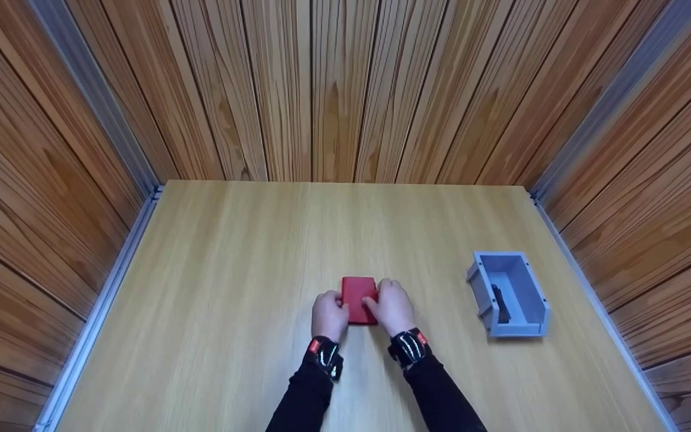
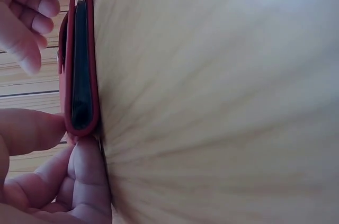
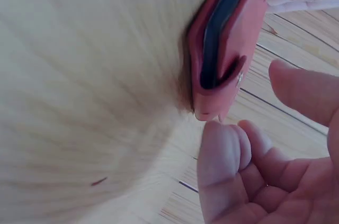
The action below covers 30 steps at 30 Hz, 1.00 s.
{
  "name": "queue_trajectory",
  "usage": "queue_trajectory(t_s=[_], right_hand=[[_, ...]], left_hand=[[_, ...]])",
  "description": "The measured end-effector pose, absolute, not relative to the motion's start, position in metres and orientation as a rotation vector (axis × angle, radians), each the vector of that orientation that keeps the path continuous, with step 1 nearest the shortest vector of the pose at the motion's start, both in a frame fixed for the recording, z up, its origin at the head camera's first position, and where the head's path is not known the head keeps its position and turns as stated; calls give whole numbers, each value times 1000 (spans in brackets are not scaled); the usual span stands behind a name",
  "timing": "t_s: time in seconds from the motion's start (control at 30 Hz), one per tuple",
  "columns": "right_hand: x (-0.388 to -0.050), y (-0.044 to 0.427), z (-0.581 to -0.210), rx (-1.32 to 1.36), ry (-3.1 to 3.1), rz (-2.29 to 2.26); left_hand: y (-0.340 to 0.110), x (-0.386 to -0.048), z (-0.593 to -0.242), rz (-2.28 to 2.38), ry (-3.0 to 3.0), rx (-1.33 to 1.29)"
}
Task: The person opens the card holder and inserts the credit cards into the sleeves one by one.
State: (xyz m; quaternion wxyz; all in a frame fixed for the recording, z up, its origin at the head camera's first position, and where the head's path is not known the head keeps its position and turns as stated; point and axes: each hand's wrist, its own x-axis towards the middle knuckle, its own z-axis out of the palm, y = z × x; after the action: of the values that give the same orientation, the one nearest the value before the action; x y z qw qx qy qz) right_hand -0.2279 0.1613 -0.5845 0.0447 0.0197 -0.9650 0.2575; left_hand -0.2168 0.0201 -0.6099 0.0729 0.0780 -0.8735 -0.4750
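Note:
A red wallet (image 1: 357,300) with a dark inside lies folded on the wooden table, between the two hands. In the left wrist view, the left hand (image 2: 47,171) pinches the wallet's rounded fold (image 2: 87,128) with thumb and fingers. On the opposite side is the right hand (image 1: 394,307). Its thumb (image 3: 302,89) stands away from the wallet in the right wrist view, and its fingers, slightly bent, are right by the flap edge (image 3: 212,105). Whether those fingertips touch the edge I cannot tell. A small metal snap (image 3: 240,79) shows on the flap.
A grey-blue plastic bin (image 1: 519,330) stands on the right part of the table (image 1: 231,270). Inside it, along the left wall, lies a small black item (image 1: 500,305) of unclear kind. Wood-plank walls (image 1: 339,90) with metal corner rails (image 1: 111,102) enclose the table's back and sides.

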Motion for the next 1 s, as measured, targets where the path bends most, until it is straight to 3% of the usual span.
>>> queue_trajectory(t_s=[1.0], right_hand=[[-230,149,-589,153,-2931,516]], left_hand=[[16,-218,-609,-1469,-2652,262]])
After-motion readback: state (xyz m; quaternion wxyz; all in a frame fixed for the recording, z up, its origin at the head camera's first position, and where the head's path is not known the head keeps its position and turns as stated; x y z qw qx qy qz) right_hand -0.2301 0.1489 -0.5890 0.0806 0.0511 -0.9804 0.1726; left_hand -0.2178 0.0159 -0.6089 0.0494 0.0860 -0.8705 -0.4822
